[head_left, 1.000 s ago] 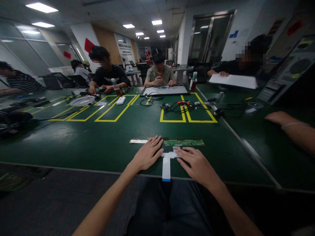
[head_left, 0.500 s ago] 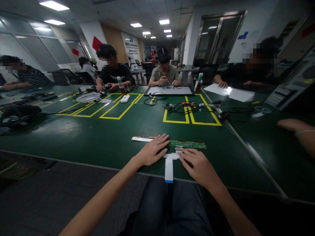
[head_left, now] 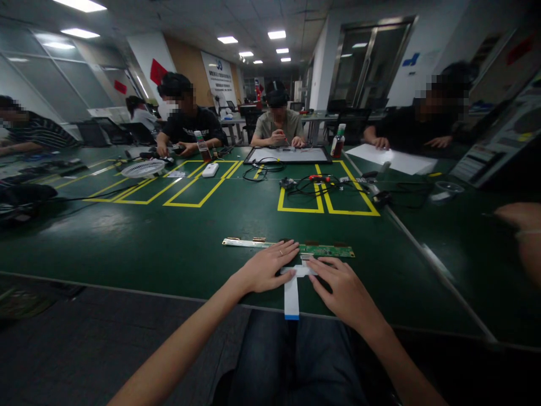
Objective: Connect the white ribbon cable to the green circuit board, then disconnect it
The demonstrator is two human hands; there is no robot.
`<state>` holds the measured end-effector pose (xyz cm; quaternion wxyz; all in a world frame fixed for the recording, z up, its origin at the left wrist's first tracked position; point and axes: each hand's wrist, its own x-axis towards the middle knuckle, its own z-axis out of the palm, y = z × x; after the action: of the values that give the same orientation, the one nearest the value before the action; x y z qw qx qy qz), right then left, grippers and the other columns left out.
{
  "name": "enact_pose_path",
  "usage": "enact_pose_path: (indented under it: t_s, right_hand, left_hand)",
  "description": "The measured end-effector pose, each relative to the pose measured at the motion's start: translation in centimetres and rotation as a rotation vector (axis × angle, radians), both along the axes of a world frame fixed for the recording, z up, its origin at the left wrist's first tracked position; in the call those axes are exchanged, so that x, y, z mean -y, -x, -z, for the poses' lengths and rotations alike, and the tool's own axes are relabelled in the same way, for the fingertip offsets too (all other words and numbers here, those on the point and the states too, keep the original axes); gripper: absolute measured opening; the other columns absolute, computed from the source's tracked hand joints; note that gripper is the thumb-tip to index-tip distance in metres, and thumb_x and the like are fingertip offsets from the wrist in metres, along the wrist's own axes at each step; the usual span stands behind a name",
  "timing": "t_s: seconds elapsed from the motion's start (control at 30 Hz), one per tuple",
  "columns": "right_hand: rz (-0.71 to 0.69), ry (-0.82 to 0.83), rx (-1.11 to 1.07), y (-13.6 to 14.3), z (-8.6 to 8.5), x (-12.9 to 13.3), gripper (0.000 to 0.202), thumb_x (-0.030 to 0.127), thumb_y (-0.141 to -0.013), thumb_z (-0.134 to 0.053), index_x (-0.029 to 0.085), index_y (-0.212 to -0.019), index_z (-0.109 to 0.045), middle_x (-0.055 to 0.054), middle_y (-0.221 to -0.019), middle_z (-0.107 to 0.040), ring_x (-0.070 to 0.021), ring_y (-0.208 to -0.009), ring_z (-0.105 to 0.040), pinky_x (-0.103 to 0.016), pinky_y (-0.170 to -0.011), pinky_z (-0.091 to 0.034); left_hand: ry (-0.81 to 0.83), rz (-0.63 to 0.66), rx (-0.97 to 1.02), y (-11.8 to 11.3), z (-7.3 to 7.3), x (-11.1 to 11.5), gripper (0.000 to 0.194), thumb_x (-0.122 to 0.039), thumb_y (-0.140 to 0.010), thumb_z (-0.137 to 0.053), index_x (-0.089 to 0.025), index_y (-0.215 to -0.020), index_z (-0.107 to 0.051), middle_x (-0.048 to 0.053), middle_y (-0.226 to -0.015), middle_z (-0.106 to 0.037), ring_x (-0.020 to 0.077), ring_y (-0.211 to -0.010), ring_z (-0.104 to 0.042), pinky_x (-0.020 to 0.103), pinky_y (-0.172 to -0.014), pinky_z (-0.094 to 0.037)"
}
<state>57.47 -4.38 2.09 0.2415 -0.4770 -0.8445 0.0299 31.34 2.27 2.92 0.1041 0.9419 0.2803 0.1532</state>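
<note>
A long, narrow green circuit board (head_left: 327, 250) lies across the table in front of me. From its lower edge a white flat cable (head_left: 291, 296) with a blue tip runs toward me and over the table's edge. My left hand (head_left: 270, 265) lies flat with its fingers stretched out, fingertips on the middle of the board and thumb at the cable. My right hand (head_left: 338, 282) has its fingers spread, and the fingertips touch the cable beside the connector under the board. Neither hand is closed round anything.
Yellow tape outlines (head_left: 300, 210) mark the green table (head_left: 127, 242). Beyond them are black cables with a red-handled tool (head_left: 320, 178), a white box (head_left: 210, 170), bottles (head_left: 337, 141) and a framed panel (head_left: 287, 156). Several people sit around; a person's arm (head_left: 522, 220) rests at right.
My left hand has slid slightly right along the board, its thumb now on the cable. My right hand stays nearly in place. The view has shifted slightly, and the arm at right has moved.
</note>
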Motion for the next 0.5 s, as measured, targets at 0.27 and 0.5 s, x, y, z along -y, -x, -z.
enact_pose_path:
  t_s: [0.27, 0.5]
  right_hand:
    - [0.012, -0.028, 0.072, 0.1, -0.4, 0.4, 0.043, 0.025, -0.105, -0.053, 0.026, -0.147, -0.061, -0.006, -0.146, -0.066, -0.0264, -0.133, -0.060, -0.047, -0.102, -0.054]
    - [0.009, -0.025, 0.101, 0.0, -0.6, 0.4, 0.043, 0.026, -0.106, -0.052, 0.024, -0.148, -0.060, -0.007, -0.147, -0.066, -0.0266, -0.134, -0.060, -0.046, -0.103, -0.052]
  left_hand:
    - [0.041, -0.043, 0.001, -0.1, 0.3, 0.1, 0.062, -0.050, -0.110, -0.040, -0.016, -0.162, -0.041, 0.012, -0.168, -0.039, 0.0237, -0.160, -0.031, 0.046, -0.133, -0.025]
    - [0.068, 0.003, 0.002, 0.2, -0.8, -1.1, 0.056, -0.048, -0.107, -0.048, -0.018, -0.154, -0.051, 0.012, -0.163, -0.047, 0.0260, -0.154, -0.042, 0.048, -0.128, -0.035]
